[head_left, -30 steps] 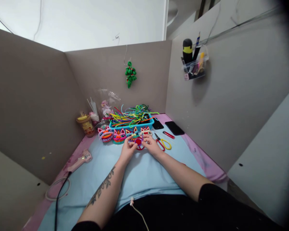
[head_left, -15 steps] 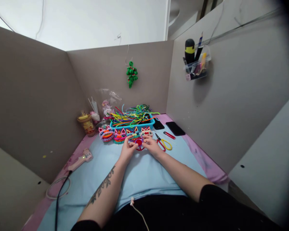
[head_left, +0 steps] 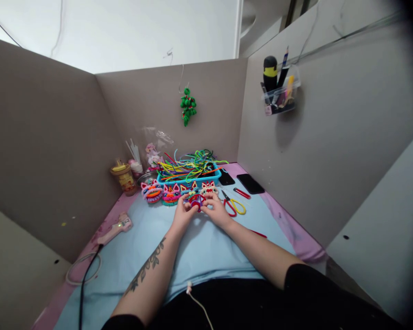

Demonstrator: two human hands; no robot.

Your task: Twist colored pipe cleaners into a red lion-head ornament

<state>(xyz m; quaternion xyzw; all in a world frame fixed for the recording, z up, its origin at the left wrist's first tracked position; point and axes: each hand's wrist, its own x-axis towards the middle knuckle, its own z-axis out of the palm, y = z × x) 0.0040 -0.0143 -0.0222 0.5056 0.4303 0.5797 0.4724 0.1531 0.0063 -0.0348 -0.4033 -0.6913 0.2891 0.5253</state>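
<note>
Between my two hands is a small piece of red and purple pipe cleaner work (head_left: pixel 196 201), held just above the cloth. My left hand (head_left: pixel 183 211) grips its left side with thumb and fingers. On its right side, my right hand (head_left: pixel 215 210) pinches it the same way. Fingertips hide part of its shape. Close behind stand several fuzzy animal heads of pipe cleaner: a purple one (head_left: pixel 152 191), a pink one (head_left: pixel 171 194), a teal one (head_left: pixel 189 188) and a white and red one (head_left: pixel 209 187).
A blue basket (head_left: pixel 192 180) of pipe cleaners (head_left: pixel 189 166) stands at the back. Scissors (head_left: pixel 235 206), a red cutter (head_left: pixel 242 193) and a black phone (head_left: pixel 250 184) lie right. At left are a pink glue gun (head_left: pixel 115 229) and its cable (head_left: pixel 81 288). Partitions (head_left: pixel 172 101) enclose the table.
The red and purple piece has turned in my fingers, so its red ring faces differently. A red strip now shows beside my right forearm. Both arms have barely moved.
</note>
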